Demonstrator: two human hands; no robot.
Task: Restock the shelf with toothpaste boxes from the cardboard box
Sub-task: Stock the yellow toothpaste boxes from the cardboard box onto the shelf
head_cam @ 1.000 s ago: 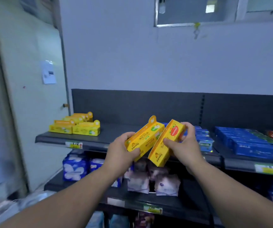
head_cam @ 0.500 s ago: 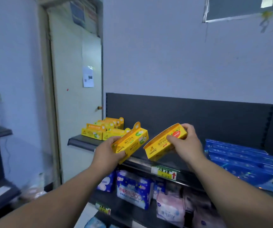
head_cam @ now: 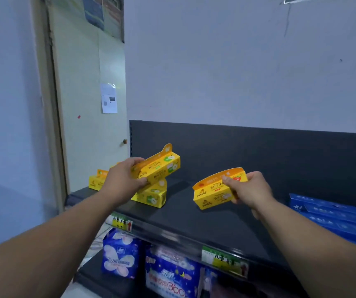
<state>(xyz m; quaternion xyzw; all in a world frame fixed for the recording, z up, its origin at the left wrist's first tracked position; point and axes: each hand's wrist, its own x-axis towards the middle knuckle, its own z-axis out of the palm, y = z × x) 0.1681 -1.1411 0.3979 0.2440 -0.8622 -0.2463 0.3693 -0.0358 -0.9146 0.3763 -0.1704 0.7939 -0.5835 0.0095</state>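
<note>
My left hand point(head_cam: 123, 181) grips a yellow toothpaste box with a green apple print point(head_cam: 160, 167), held tilted just above another yellow box point(head_cam: 152, 195) lying on the dark shelf point(head_cam: 185, 220). My right hand point(head_cam: 250, 189) holds a second yellow toothpaste box with a red fruit print point(head_cam: 215, 192) over the shelf's middle, its lower corner close to the shelf surface. More yellow boxes point(head_cam: 96, 181) lie at the shelf's left end, partly hidden by my left hand. The cardboard box is out of view.
Blue boxes point(head_cam: 334, 216) fill the shelf's right side. Price labels point(head_cam: 121, 222) run along the front edge. Below sit blue and white soft packs point(head_cam: 120, 253). A cream door point(head_cam: 87, 117) stands left of the shelf's dark back panel point(head_cam: 258, 151).
Both hands have moved apart and forward over the shelf. The left box now hovers above the yellow stack, and the right box has dropped toward the shelf's bare middle. The camera came closer.
</note>
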